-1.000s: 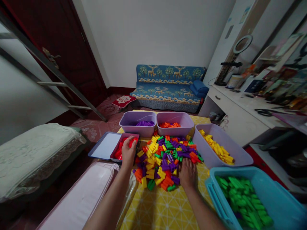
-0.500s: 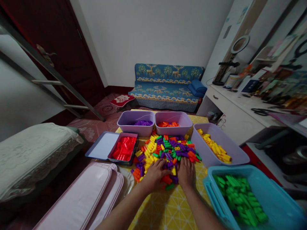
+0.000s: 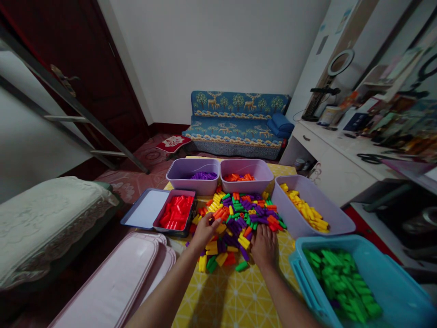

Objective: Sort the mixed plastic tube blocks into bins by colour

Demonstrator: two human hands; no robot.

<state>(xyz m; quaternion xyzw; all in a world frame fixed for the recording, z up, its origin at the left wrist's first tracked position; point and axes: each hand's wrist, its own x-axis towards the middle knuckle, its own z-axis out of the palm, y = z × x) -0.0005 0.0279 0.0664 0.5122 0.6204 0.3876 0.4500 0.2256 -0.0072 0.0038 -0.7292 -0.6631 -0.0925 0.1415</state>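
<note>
A mixed pile of small plastic tube-shaped pieces (image 3: 235, 224) in yellow, purple, green and orange lies on the yellow patterned tablecloth (image 3: 235, 296). At the pile's left side is my left hand (image 3: 204, 231), its fingers curled close to some orange pieces (image 3: 221, 213). Something dark shows between thumb and fingers, but I cannot make out what it is. My right hand (image 3: 265, 243) rests palm down at the pile's right edge, fingers stretched out and touching pieces. Several yellow and green pieces (image 3: 242, 266) lie loose along the near edge.
Behind the pile stand a lilac bin with purple pieces (image 3: 193, 184) and another with orange ones (image 3: 247, 186). Right are a lilac bin of yellow pieces (image 3: 336, 223) and a blue tub of green ones (image 3: 392, 282). Left are a tin of red pieces (image 3: 170, 193) and stacked pink lids (image 3: 109, 278).
My left hand has moved up and left across the pile, its fingers now curled. Pieces near the front have shifted and spread toward me. My right hand has barely moved.
</note>
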